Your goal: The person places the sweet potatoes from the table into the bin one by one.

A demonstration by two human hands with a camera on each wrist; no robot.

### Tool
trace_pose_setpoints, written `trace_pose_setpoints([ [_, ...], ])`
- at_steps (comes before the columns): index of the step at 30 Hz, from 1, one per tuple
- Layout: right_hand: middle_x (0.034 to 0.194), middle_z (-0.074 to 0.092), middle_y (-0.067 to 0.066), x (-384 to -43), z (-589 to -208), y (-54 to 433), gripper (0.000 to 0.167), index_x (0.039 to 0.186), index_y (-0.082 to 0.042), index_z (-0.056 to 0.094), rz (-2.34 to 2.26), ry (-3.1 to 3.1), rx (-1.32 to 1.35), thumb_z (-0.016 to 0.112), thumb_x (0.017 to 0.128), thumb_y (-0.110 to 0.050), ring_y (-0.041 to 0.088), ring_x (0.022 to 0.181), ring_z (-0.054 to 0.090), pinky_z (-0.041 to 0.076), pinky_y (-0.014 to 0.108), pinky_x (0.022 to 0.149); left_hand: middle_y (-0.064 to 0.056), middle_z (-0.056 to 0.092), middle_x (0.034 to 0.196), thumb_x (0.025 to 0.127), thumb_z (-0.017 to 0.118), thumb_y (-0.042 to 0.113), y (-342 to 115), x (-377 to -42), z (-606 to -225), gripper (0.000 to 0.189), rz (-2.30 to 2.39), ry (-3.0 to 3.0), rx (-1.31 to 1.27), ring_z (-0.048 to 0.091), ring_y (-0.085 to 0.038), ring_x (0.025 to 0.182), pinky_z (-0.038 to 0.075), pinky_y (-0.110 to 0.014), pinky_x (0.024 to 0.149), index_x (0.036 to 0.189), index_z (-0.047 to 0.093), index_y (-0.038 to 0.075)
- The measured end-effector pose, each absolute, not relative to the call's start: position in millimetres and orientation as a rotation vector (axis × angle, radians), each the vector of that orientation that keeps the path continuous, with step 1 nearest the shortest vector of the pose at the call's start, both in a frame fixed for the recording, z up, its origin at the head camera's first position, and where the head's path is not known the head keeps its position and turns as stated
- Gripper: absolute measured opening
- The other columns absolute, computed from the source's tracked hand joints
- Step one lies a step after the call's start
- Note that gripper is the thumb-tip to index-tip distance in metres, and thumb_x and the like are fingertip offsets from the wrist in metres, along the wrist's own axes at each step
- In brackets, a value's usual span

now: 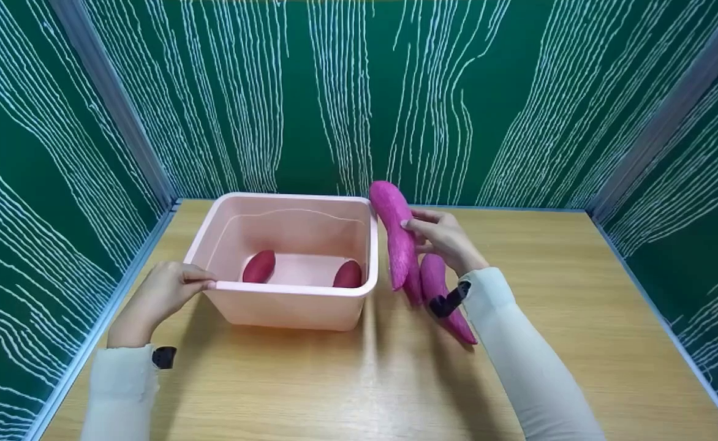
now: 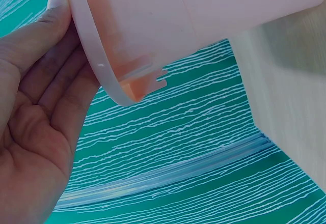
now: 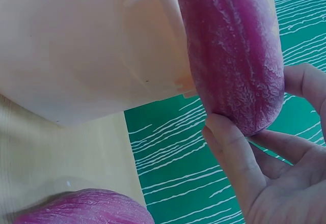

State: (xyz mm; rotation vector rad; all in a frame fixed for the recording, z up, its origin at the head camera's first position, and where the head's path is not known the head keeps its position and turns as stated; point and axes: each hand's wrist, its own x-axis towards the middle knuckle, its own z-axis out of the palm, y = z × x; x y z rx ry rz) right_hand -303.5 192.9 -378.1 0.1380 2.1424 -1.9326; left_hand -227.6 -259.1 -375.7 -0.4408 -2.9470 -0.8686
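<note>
My left hand [image 1: 166, 294] pinches the near left corner of the rim of a pale pink plastic box [image 1: 298, 309]; in the left wrist view, thumb and fingers lie on either side of that rim. Just past the box's right side, my right hand [image 1: 448, 236] grips a long magenta sweet potato [image 1: 391, 220], which stands nearly upright with its top at rim height. The right wrist view shows its wrinkled skin [image 3: 234, 46] between thumb and fingers. Two darker red sweet potatoes, one at the left [image 1: 259, 267] and one at the right [image 1: 348, 274], lie inside the box.
Under my right wrist, another sweet potato [image 1: 435, 278] lies on the wooden table [image 1: 310, 380]. The lower end of one more [image 1: 413, 288] shows behind the held one. Green walls [image 1: 347, 92] with white wavy lines enclose the table at the back and sides.
</note>
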Motion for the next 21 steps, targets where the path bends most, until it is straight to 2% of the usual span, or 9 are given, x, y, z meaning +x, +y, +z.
trace_pose_setpoints([
  [8, 0.116, 0.058, 0.01, -306, -369, 187, 0.057, 0.143, -0.011, 0.046, -1.902, 2.159, 0.128, 0.066, 0.091, -0.021, 0.014, 0.085, 0.06, 0.058, 0.023, 0.07, -0.017, 0.073, 0.102, 0.086, 0.07, 0.008, -259, -228, -376, 0.018, -0.893, -2.97, -0.409, 0.066, -0.032, 0.094, 0.055, -0.049, 0.087, 0.103, 0.075, 0.005],
  [16, 0.127, 0.057, 0.013, -310, -361, 179, 0.06, 0.144, -0.013, 0.045, -1.856, 2.166, 0.111, 0.068, 0.09, -0.026, 0.02, 0.098, 0.065, 0.058, 0.032, 0.084, -0.018, 0.072, 0.104, 0.087, 0.07, 0.009, -259, -227, -374, 0.019, -0.915, -2.993, -0.378, 0.066, -0.036, 0.098, 0.054, -0.05, 0.089, 0.105, 0.075, 0.005],
  [21, 0.123, 0.06, 0.012, -312, -358, 174, 0.058, 0.143, -0.013, 0.046, -1.859, 2.16, 0.116, 0.068, 0.09, -0.024, 0.019, 0.092, 0.069, 0.058, 0.035, 0.086, -0.018, 0.072, 0.105, 0.086, 0.07, 0.011, -258, -227, -374, 0.02, -0.91, -2.984, -0.379, 0.065, -0.036, 0.098, 0.054, -0.051, 0.089, 0.105, 0.075, 0.006],
])
